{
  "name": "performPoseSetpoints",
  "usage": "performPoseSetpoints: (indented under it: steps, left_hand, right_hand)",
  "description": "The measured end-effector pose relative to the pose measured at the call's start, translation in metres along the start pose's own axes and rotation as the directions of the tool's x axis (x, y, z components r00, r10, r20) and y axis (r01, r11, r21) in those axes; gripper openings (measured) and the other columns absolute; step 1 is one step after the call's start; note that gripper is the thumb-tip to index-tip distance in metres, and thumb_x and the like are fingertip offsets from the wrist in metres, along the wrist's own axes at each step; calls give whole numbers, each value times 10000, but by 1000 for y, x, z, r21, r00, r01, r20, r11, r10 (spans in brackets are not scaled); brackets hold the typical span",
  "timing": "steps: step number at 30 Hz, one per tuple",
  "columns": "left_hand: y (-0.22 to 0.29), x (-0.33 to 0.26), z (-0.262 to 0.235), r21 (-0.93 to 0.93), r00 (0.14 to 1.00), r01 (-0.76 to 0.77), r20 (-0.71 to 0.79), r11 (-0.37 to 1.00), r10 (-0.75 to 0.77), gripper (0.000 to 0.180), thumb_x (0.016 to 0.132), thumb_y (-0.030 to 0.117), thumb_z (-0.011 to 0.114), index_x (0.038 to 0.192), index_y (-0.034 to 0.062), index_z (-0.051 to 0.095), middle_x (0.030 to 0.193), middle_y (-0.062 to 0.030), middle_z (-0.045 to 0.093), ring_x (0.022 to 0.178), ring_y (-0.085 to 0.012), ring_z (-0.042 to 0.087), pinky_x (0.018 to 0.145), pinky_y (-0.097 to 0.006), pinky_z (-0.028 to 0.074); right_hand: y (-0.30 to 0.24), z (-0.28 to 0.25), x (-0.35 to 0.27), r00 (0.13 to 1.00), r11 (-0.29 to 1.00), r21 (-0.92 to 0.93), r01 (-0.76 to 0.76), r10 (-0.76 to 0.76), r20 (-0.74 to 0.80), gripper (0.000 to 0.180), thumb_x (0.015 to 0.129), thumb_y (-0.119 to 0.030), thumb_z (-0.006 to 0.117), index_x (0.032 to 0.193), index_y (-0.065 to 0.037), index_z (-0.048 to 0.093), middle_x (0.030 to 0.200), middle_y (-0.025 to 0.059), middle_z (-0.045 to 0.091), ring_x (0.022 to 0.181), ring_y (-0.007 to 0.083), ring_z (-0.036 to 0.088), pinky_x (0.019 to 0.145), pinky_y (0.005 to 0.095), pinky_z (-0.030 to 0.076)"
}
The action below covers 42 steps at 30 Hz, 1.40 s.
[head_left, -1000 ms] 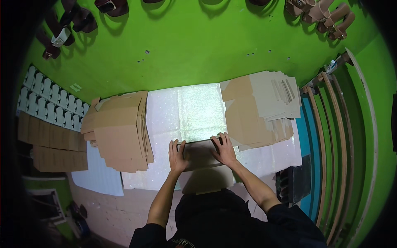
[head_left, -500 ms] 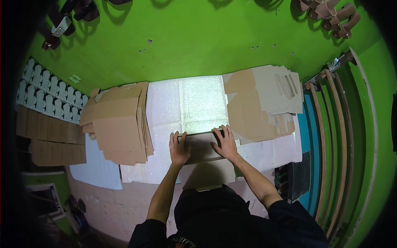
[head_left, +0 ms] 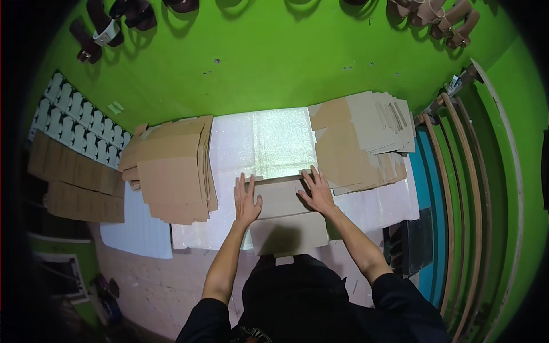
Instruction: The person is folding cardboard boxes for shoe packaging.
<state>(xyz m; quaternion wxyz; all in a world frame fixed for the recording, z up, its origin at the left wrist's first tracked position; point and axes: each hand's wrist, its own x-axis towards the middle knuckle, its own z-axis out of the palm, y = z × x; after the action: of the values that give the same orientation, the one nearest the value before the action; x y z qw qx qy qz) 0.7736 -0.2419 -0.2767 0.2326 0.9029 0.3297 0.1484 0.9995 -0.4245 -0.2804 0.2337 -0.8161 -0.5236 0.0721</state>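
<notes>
A brown-grey cardboard box blank (head_left: 280, 197) lies on the table in front of me, creased across, with its near panel (head_left: 309, 231) reaching toward my body. At its far side a narrow edge stands up. My left hand (head_left: 247, 201) rests at the blank's far left corner, fingers stretched out and thumb apart. Over the far right corner lies my right hand (head_left: 318, 194), its fingers spread too. Neither hand is closed round the cardboard; the fingertips are at the raised far edge.
Stacks of flat cardboard lie on the left (head_left: 177, 171) and right (head_left: 343, 137) of the shiny white table cover (head_left: 234, 148). White sandals (head_left: 80, 114) and brown cartons (head_left: 80, 200) stand far left. Sandals (head_left: 457, 23) hang on the green wall. Wooden rails (head_left: 469, 188) run along the right.
The far edge of the blank was folded up dark under my fingers; now the panel lies flatter and lighter. My fingers have spread apart. The view has shifted slightly.
</notes>
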Motion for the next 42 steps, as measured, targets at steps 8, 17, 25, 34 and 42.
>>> performPoseSetpoints:
  steps: [8, 17, 25, 34, 42]
  left_hand:
    - [-46, -70, 8, -379, 895, 434, 80, 817, -439, 751, 1023, 425, 540, 1523, -87, 314, 1617, -273, 237, 1518, -389, 191, 1242, -438, 167]
    - [-33, -87, 28, -445, 950, 286, 13, 849, -313, 504, 1079, 222, 376, 1492, -64, 400, 1576, -291, 319, 1475, -425, 287, 1232, -445, 202]
    - [-49, -103, 6, -159, 962, 272, 23, 949, -272, 657, 1050, 255, 439, 1570, -55, 185, 1632, -277, 182, 1516, -430, 165, 1239, -503, 130]
    - [-35, -31, -19, -48, 998, -4, 55, 999, 7, 846, 980, 340, 573, 1599, -3, 109, 1650, -270, 106, 1528, -447, 102, 1232, -560, 87]
    - [-28, -17, -5, -50, 999, 26, 24, 998, -25, 876, 939, 348, 617, 1600, 13, 150, 1661, -246, 112, 1539, -438, 72, 1219, -610, 66]
  right_hand:
    - [5, -4, -54, 913, 834, 411, -369, 408, -9, 738, 1030, -345, 535, 1555, 55, 206, 1583, 282, 266, 1495, 401, 242, 1228, 443, 219]
    - [-21, 31, -64, 915, 748, 579, -325, 404, -9, 552, 1105, -268, 326, 1571, 19, 250, 1621, 228, 288, 1507, 355, 275, 1228, 394, 230]
    - [-50, 31, -70, 924, 785, 506, -356, 378, 64, 654, 1089, -298, 380, 1593, 15, 102, 1603, 311, 231, 1486, 450, 248, 1228, 434, 220]
    - [-42, 15, -25, 983, 982, 71, -178, 174, 57, 875, 978, -491, 560, 1600, -23, 160, 1662, 249, 72, 1515, 494, 79, 1227, 575, 123]
    - [-45, 24, -13, 982, 985, -17, -173, 174, 74, 938, 921, -553, 611, 1607, -67, 194, 1673, 221, 56, 1518, 498, 31, 1208, 633, 91]
